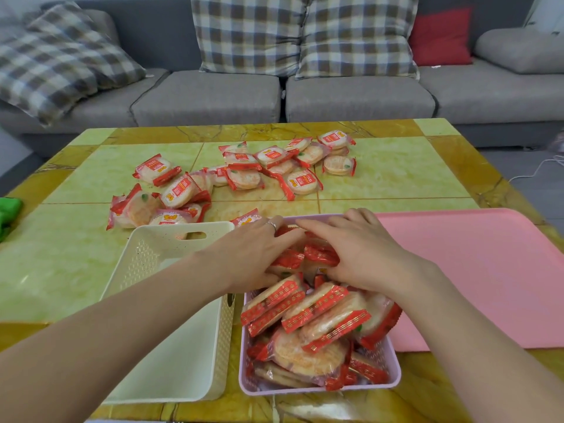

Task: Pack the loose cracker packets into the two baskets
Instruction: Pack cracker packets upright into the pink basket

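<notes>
Table point(396, 172) w/ baskets point(171, 346), packets point(244, 169), pink tray point(473, 270)

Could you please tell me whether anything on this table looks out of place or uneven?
Yes: the lilac basket is heaped above its rim, while the cream basket beside it holds nothing visible. Many loose packets remain on the table.

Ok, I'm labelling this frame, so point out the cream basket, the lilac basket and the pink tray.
cream basket point(171, 355): head view, on its bare inner floor.
lilac basket point(317, 389): head view, on its near rim.
pink tray point(476, 270): head view, on its bare flat surface.
</notes>
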{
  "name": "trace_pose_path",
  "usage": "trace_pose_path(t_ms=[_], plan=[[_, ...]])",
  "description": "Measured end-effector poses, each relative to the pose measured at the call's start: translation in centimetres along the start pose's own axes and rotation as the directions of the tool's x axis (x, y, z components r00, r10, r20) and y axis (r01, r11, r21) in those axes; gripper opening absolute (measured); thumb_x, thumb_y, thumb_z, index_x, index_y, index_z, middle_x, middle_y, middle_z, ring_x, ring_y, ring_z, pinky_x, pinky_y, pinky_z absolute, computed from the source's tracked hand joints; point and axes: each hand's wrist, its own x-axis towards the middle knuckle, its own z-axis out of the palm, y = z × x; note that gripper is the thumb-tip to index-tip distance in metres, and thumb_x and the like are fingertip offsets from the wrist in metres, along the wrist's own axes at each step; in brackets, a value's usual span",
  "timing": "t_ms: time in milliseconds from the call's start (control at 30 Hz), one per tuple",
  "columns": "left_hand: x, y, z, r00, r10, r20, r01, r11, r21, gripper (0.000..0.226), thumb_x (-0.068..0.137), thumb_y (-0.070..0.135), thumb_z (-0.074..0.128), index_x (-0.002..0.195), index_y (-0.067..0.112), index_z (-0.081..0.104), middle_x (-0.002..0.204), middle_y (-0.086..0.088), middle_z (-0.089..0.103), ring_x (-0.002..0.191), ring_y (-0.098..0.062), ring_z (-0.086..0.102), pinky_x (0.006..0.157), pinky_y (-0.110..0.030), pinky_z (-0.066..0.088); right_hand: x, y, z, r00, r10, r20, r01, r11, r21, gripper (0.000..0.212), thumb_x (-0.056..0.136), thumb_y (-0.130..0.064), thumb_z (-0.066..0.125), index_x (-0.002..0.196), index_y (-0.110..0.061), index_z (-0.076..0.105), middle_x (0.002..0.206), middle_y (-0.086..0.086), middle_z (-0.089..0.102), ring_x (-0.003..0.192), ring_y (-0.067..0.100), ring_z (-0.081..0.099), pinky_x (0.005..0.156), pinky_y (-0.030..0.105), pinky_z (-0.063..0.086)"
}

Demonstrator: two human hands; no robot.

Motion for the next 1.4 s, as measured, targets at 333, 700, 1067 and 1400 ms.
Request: trace_pose_path(t_ms=[333, 700, 1067, 1400], plan=[[-0.5, 0.5, -1.2, 0.985, 0.174, 0.000, -0.174, 0.984, 0.038, 0.044, 0.098, 0.033, 0.052, 0.137, 0.048, 0.037, 0.160, -0.011, 0.017, 0.139, -0.028, 0.032, 0.112, -0.040, 0.031, 0.0, -0.8, -0.2, 0.999, 0.021, 0.033, -0.021, 1.000, 0.020, 0.070, 0.086, -0.015, 0.063, 0.145, -0.041, 0.036, 0.135, 0.001, 0.044, 0.133, 0.027, 0.040, 0.116, 0.048, 0.024], [0.2, 1.3, -1.2, 0.996, 0.085, -0.014, -0.082, 0.985, 0.155, 0.033, 0.101, 0.030, 0.043, 0.133, 0.039, 0.042, 0.154, -0.011, 0.032, 0.126, -0.027, 0.042, 0.100, -0.037, 0.041, 0.7, -0.7, 0.2, 0.999, 0.029, 0.017, -0.030, 0.998, 0.062, 0.054, 0.085, -0.055, 0.065, 0.133, -0.040, 0.044, 0.128, -0.002, 0.048, 0.124, 0.024, 0.050, 0.110, 0.047, 0.033], [0.5, 1.4, 0.1, 0.991, -0.085, -0.105, 0.094, 0.992, 0.088, 0.035, 0.100, 0.030, 0.053, 0.133, 0.032, 0.042, 0.143, -0.009, 0.036, 0.121, -0.025, 0.046, 0.092, -0.034, 0.042, 0.5, -0.7, 0.5, 0.998, 0.007, -0.055, -0.004, 0.998, 0.056, 0.057, 0.083, -0.040, 0.071, 0.134, -0.038, 0.046, 0.126, -0.002, 0.046, 0.122, 0.025, 0.049, 0.106, 0.044, 0.034], [-0.1, 1.1, 0.5, 0.986, -0.102, -0.131, 0.107, 0.994, 0.031, 0.052, 0.092, 0.040, 0.063, 0.136, 0.034, 0.036, 0.131, -0.008, 0.040, 0.118, -0.026, 0.044, 0.090, -0.038, 0.049, 0.3, -0.9, 0.7, 0.997, 0.028, -0.076, -0.025, 0.999, 0.047, 0.058, 0.086, -0.033, 0.070, 0.137, -0.034, 0.041, 0.130, 0.003, 0.040, 0.120, 0.030, 0.044, 0.108, 0.053, 0.034]])
